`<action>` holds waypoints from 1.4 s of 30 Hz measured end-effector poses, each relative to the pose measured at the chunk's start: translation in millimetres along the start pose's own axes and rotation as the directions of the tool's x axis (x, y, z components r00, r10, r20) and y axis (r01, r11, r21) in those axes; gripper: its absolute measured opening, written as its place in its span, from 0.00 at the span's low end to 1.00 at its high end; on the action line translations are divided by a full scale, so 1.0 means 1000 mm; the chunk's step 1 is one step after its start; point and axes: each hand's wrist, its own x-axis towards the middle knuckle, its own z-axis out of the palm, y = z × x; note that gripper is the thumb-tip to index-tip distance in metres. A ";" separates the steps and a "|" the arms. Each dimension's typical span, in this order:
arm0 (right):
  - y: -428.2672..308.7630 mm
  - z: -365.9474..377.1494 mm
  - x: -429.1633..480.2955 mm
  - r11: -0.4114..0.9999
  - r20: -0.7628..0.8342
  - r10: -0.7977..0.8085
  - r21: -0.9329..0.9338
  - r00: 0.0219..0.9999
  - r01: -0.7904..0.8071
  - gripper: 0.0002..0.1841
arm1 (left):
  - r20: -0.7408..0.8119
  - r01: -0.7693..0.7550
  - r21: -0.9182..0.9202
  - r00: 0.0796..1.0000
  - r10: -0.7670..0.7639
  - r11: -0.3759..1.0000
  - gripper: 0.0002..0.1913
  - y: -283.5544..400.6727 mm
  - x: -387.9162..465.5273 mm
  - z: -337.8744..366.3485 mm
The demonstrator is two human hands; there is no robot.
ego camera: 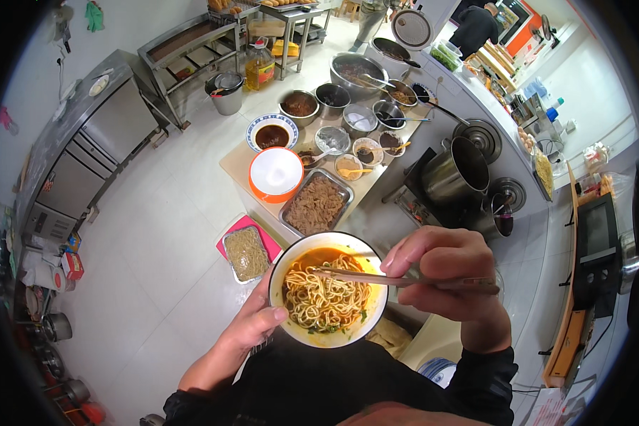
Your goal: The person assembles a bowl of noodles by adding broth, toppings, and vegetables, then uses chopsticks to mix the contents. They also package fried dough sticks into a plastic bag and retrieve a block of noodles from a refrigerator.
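My left hand (253, 317) grips the lower left side of a white bowl (293, 335) with a dark rim, its thumb over the edge. Inside the bowl lie noodles (327, 298) in a reddish-orange broth, with bits of chopped greens along the lower side. A pair of chopsticks (357, 275) is held in my right hand (447, 271), at the bowl's right. Their tips reach over the noodles near the upper left of the heap; whether they touch them I cannot tell. The bowl is held up close to my body.
Beyond the bowl, a table (234, 162) bears a tray of crumbled brown meat (317, 205), stacked orange-rimmed bowls (276, 175) and several seasoning bowls. Tall steel pots (455, 170) stand at the right. Packed noodles (246, 255) sit left of the bowl. Another person (474, 32) is in the background.
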 end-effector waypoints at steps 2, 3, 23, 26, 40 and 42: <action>0.000 0.001 -0.001 0.998 -0.049 0.000 0.061 0.999 0.003 0.17 | 0.013 -0.002 0.008 1.000 0.002 1.000 0.55 0.000 0.001 0.000; -0.001 0.000 -0.002 0.999 -0.039 0.044 -0.015 0.998 -0.045 0.17 | 0.005 -0.011 0.017 1.000 0.011 1.000 0.55 0.000 0.002 0.000; -0.011 0.007 -0.009 0.978 -0.064 0.205 0.044 0.977 -0.202 0.13 | 0.064 -0.003 -0.043 0.998 0.006 0.999 0.54 -0.006 -0.005 -0.006; -0.009 0.010 -0.008 0.978 -0.020 0.207 -0.030 0.978 -0.208 0.13 | 0.042 0.000 -0.034 0.999 0.002 0.999 0.53 -0.007 -0.007 -0.006; -0.004 0.010 -0.016 0.986 -0.015 0.159 -0.051 0.987 -0.160 0.11 | -0.050 0.009 -0.012 0.999 -0.009 1.000 0.53 -0.010 -0.013 -0.005; -0.007 0.008 -0.018 0.986 -0.021 0.128 -0.105 0.992 -0.130 0.11 | -0.018 0.011 -0.049 1.000 -0.012 0.999 0.51 -0.009 -0.016 -0.007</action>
